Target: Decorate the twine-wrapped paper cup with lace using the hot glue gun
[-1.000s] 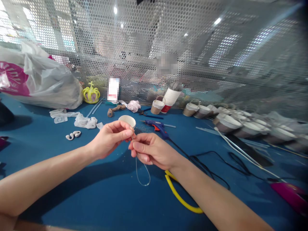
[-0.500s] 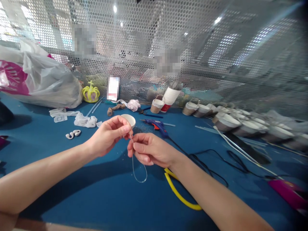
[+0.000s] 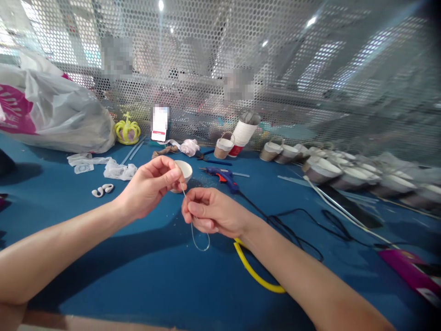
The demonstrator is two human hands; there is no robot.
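A thin pale cord (image 3: 207,241) runs between my two hands and hangs in a loop below them; whether it is string or wire I cannot tell. My left hand (image 3: 156,184) pinches its upper part between thumb and fingers. Lower and to the right, my right hand (image 3: 213,211) is closed on the same cord, with its fingers curled. Just behind my left fingertips stands a small white cup (image 3: 184,170), partly hidden by them. Beyond my right hand lies a blue glue gun (image 3: 222,175) with a red trigger.
Several wrapped cups (image 3: 358,177) line the right side. At the back are pliers (image 3: 215,160), brown twine (image 3: 165,151), a stack of paper cups (image 3: 245,133) and a yellow crown (image 3: 127,131). A black cable (image 3: 282,225) and yellow strip (image 3: 255,273) lie right; a plastic bag (image 3: 69,110) sits left.
My left hand has drawn slightly up and left, away from my right hand, so more cord shows between them. The hanging loop is a little shorter. The view has shifted slightly.
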